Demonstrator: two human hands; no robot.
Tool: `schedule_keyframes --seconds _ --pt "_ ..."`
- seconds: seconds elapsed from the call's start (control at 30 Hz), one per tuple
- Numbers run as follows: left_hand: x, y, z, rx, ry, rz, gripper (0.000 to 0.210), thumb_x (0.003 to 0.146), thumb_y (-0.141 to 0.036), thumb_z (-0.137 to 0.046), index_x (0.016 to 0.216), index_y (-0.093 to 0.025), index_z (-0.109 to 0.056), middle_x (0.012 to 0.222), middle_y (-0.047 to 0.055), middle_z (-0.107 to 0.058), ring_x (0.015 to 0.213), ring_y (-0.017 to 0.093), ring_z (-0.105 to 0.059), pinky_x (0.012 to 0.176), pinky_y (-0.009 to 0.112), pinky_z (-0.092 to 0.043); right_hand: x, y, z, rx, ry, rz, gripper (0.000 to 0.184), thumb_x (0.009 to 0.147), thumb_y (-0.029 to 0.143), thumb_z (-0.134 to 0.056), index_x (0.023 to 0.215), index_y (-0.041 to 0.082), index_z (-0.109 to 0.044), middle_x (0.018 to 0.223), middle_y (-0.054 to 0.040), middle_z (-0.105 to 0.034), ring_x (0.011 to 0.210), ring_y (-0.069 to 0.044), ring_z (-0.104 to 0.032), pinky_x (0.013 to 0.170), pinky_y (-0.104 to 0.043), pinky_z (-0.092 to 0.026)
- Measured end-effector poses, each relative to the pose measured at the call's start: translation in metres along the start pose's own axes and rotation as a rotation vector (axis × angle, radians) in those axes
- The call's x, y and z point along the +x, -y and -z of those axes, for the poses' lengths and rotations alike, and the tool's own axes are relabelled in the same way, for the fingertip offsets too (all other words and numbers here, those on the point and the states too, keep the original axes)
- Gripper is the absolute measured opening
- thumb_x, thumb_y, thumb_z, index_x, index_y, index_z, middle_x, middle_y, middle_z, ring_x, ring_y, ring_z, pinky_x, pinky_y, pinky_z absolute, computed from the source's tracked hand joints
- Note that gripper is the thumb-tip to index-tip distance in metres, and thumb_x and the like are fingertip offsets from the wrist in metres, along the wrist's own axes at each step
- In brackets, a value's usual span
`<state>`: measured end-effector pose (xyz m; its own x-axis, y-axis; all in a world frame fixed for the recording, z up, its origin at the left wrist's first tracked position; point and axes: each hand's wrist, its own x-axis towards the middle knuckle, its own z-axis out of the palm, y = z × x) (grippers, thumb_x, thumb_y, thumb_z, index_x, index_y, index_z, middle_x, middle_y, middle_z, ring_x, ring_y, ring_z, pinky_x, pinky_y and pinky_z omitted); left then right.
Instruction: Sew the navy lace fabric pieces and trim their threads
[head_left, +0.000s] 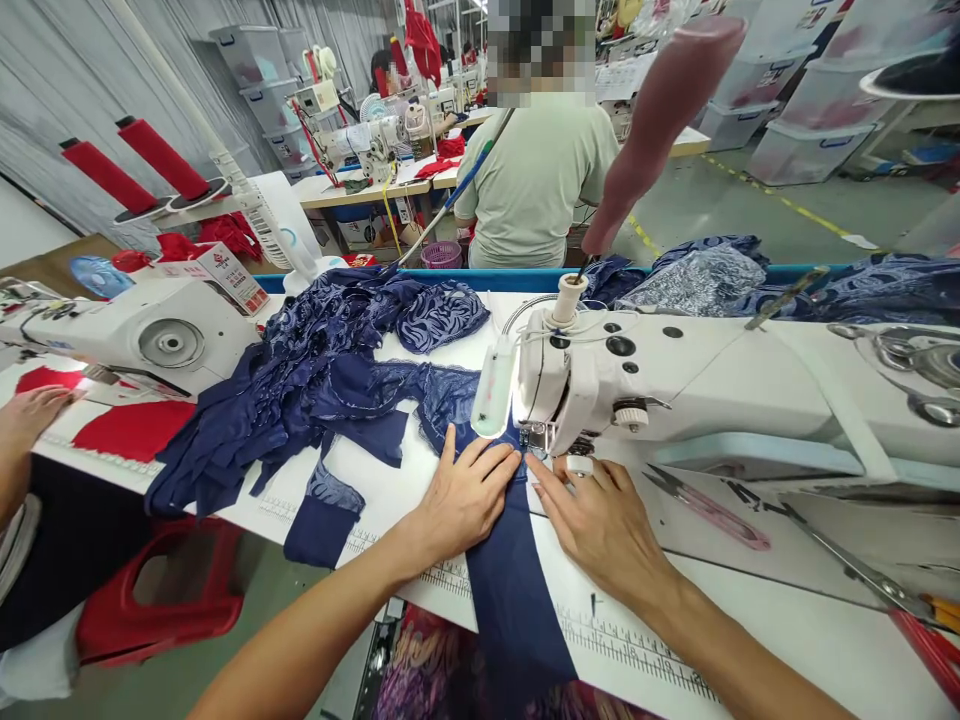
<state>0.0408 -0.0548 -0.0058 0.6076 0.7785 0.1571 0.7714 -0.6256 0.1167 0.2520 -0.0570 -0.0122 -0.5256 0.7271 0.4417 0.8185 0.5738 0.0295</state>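
Fingers of the left hand [465,492] lie flat and slightly spread, palm down, pressing on a strip of navy fabric [510,580] just left of the needle area; nothing is pinched between them. Fingers of the right hand [600,515] are likewise extended and loosely spread, resting on the white table [750,620] at the right edge of the same strip, with the index fingertip close to the presser foot [536,440]. The navy fabric runs from under the presser foot toward the viewer, passes between the two hands and hangs over the table's near edge, crossing a printed ruler scale [637,650]. Above the hands stands a white sewing machine [675,385], its head carrying a small lamp [493,388] and a thread guide post [566,298]. To the right of the right hand lie pink-handled scissors [712,510] and, farther off, a second pair of scissors [855,565]. Left of the left hand is a heap of navy lace pieces [330,380], spreading back across the table. At far left, another person's hand [34,415] rests on red fabric [127,430] beside a second sewing machine [142,335], with red thread cones [135,165] behind. A person in a pale shirt [536,180] sits facing away at the next table.
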Motion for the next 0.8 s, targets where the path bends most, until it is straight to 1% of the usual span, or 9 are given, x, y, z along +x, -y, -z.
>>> schedule_keyframes --seconds 0.1,0.23,0.33,0.47,0.6,0.67,0.8 --pt "0.005 0.004 0.0 -0.018 -0.017 -0.007 0.044 0.096 -0.019 -0.04 0.14 -0.017 -0.043 0.14 0.012 -0.053 0.137 0.028 -0.04 0.112 0.062 -0.027 -0.002 -0.003 0.001 0.071 -0.074 0.023 0.029 0.099 0.02 -0.047 0.118 0.013 -0.067 0.082 -0.0093 -0.064 0.077 -0.022 -0.053 0.084 -0.04 -0.037" --pt "0.008 0.007 -0.004 -0.039 -0.058 -0.001 0.044 0.095 -0.018 -0.041 0.14 -0.018 -0.044 0.14 0.013 -0.053 0.133 0.028 -0.045 0.11 0.059 -0.032 -0.002 -0.005 0.001 0.147 -0.081 0.016 0.027 0.1 0.02 -0.045 0.109 0.014 -0.069 0.083 -0.0089 -0.064 0.079 -0.022 -0.053 0.084 -0.04 -0.038" --pt "0.009 0.008 -0.007 -0.056 -0.062 0.016 0.045 0.096 -0.019 -0.04 0.141 -0.019 -0.043 0.141 0.012 -0.053 0.127 0.027 -0.051 0.11 0.057 -0.034 -0.003 -0.006 0.001 0.165 -0.088 0.023 0.025 0.099 0.02 -0.046 0.105 0.014 -0.069 0.083 -0.0085 -0.064 0.078 -0.021 -0.052 0.083 -0.039 -0.037" --pt "0.011 0.009 -0.008 -0.081 -0.05 0.025 0.046 0.098 -0.02 -0.037 0.144 -0.019 -0.04 0.141 0.011 -0.053 0.121 0.026 -0.055 0.11 0.055 -0.034 -0.004 -0.006 0.001 0.172 -0.098 0.032 0.023 0.098 0.018 -0.048 0.103 0.013 -0.07 0.076 -0.0068 -0.06 0.076 -0.021 -0.05 0.084 -0.039 -0.037" --pt "0.011 0.01 -0.006 -0.1 -0.047 0.023 0.045 0.098 -0.021 -0.036 0.144 -0.019 -0.041 0.14 0.011 -0.054 0.118 0.025 -0.056 0.113 0.055 -0.032 -0.004 -0.006 0.002 0.198 -0.119 0.028 0.022 0.098 0.017 -0.048 0.102 0.013 -0.069 0.077 -0.0072 -0.059 0.078 -0.021 -0.05 0.085 -0.04 -0.038" --pt "0.011 0.01 -0.005 -0.11 -0.053 0.029 0.045 0.098 -0.021 -0.038 0.143 -0.02 -0.042 0.139 0.011 -0.055 0.12 0.024 -0.056 0.114 0.055 -0.032 -0.005 -0.006 0.003 0.204 -0.113 0.027 0.023 0.099 0.017 -0.047 0.102 0.013 -0.069 0.078 -0.0076 -0.061 0.078 -0.021 -0.051 0.085 -0.04 -0.039" --pt "0.013 0.014 -0.006 -0.129 -0.05 0.03 0.044 0.096 -0.019 -0.041 0.14 -0.021 -0.045 0.136 0.01 -0.057 0.127 0.024 -0.051 0.114 0.055 -0.032 -0.008 -0.007 0.003 0.234 -0.058 0.027 0.023 0.099 0.018 -0.047 0.107 0.014 -0.068 0.083 -0.0081 -0.063 0.081 -0.021 -0.054 0.088 -0.042 -0.039"
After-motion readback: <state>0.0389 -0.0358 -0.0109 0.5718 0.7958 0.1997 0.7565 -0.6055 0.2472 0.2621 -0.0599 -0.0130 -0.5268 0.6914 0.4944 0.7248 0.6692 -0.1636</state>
